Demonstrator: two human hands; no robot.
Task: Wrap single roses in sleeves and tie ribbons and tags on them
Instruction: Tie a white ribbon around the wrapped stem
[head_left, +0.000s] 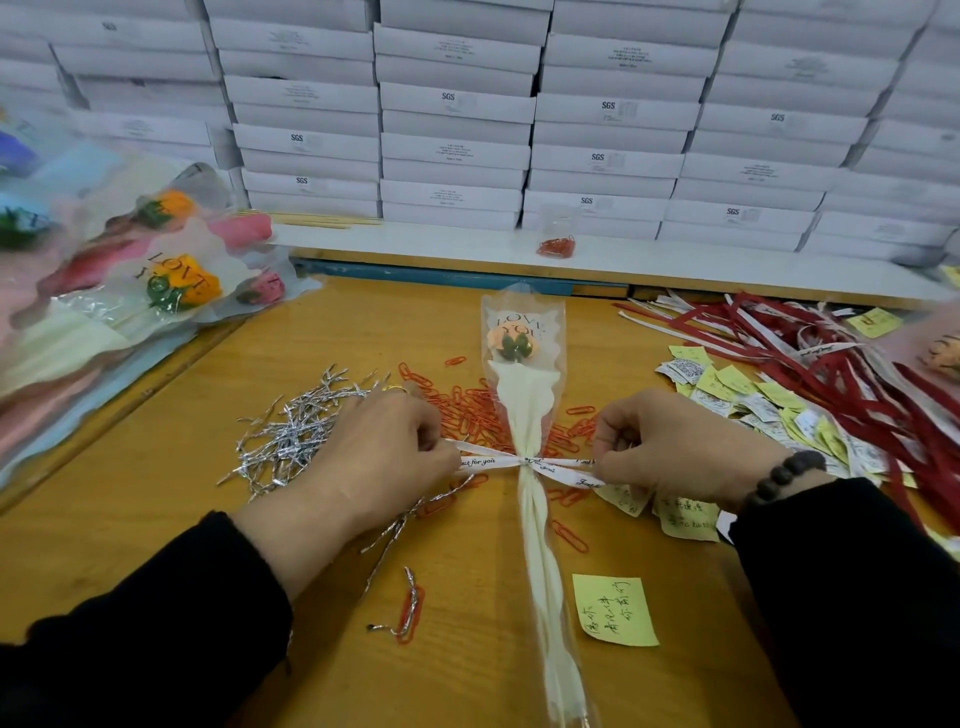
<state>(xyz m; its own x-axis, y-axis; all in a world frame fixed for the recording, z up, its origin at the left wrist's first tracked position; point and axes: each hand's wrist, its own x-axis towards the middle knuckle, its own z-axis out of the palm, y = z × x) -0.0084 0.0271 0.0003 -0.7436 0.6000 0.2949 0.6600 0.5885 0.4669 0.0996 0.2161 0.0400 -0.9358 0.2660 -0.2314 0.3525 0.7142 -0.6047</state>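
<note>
Sleeves of black cloth come in from the bottom corners, the right wrist wearing a dark bead bracelet. Near the front edge of the wooden table lie a yellow note with handwriting and a silver twist tie across a red clip. The rose, orange and wrapped in a clear sleeve printed "LOVE YOU", lies lengthwise at the middle of the table, bloom away from the person. A white ribbon is knotted round the gathered neck of the sleeve. The left hand pinches the ribbon's left ends between curled fingers and thumb; the right hand pinches the right ends likewise, so the ribbon runs straight between them. Red paper clips are scattered under and beside the sleeve, more silver ties lie left of them. Paper tags and red ribbons are heaped at the right. Finished roses are piled at the left. White boxes are stacked behind.
</note>
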